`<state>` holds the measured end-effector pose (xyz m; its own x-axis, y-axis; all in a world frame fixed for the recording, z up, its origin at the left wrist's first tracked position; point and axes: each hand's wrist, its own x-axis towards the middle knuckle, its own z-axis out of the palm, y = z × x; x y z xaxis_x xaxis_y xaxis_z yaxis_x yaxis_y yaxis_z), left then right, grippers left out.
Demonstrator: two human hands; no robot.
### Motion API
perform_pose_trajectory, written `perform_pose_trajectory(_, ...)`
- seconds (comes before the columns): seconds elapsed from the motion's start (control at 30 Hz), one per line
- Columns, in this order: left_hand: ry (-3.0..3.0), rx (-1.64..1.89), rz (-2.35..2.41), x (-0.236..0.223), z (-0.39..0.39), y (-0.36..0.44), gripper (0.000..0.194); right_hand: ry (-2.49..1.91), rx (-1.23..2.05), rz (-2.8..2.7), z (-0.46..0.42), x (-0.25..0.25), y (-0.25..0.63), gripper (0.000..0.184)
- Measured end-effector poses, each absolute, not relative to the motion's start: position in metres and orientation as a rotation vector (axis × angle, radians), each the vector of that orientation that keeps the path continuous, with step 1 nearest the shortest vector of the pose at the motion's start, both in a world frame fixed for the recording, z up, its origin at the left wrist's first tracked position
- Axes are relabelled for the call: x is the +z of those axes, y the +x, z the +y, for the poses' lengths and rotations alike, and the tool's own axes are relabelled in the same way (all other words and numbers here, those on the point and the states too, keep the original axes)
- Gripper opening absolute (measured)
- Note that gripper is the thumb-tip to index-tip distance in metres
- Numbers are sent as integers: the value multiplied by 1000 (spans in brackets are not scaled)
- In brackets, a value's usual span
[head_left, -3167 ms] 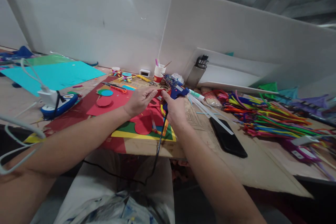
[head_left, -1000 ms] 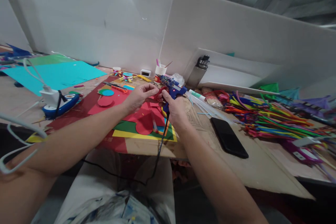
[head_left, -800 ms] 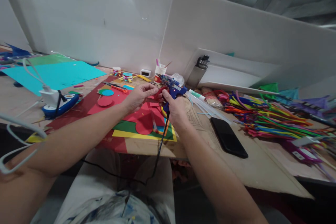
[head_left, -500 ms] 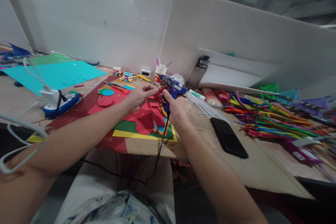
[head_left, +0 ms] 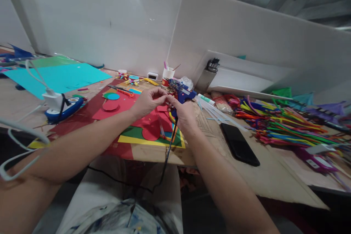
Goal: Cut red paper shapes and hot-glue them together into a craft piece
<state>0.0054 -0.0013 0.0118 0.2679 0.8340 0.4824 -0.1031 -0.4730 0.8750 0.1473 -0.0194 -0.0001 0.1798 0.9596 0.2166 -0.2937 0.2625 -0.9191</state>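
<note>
Over the middle of the craft table, my left hand [head_left: 149, 102] is closed in a pinch, its fingertips meeting those of my right hand [head_left: 183, 112]. A small red piece is pinched between them, now almost wholly hidden by the fingers. Just behind my right hand a blue hot glue gun [head_left: 183, 92] points up and left, a red light lit on its side. Its black cord [head_left: 168, 153] hangs over the table edge to my lap. Whether my right palm touches the gun cannot be seen. Below lie a red paper circle [head_left: 150, 131] and green and yellow sheets [head_left: 137, 140].
Orange-handled scissors [head_left: 124, 92] and paper circles [head_left: 112, 97] lie left. Behind stand small decorated drums [head_left: 134, 79] and a paper cup [head_left: 168, 75]. Rightward are glue sticks [head_left: 219, 111], a black phone [head_left: 239, 144] and pipe cleaners [head_left: 287, 120]. A white charging cable [head_left: 24, 146] hangs at left.
My right fingers have come off to the left to meet my left fingertips, covering the red piece that showed between the hands. The glue gun has stayed in place.
</note>
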Motion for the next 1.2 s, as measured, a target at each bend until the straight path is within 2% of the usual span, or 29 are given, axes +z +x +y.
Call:
perform_pose_trajectory(0.27,1684,1386,721,6,0,9,25,-861,1061,-986,-21,1,147,30)
perform_pose_trajectory(0.47,1935,1418,840,4,-2,6,18,-944,1039,-971,-20,-1,149,22)
perform_pose_trajectory(0.63,1909,1382,791,6,2,1,25,-1004,932,-997,-16,-3,152,18)
perform_pose_trajectory(0.87,1911,1246,793,13,12,-8,54,-1105,889,-1023,-14,-4,155,20)
perform_pose_trajectory(1.2,1692,1229,834,4,16,-3,46,-957,1019,-1009,-18,-1,155,27)
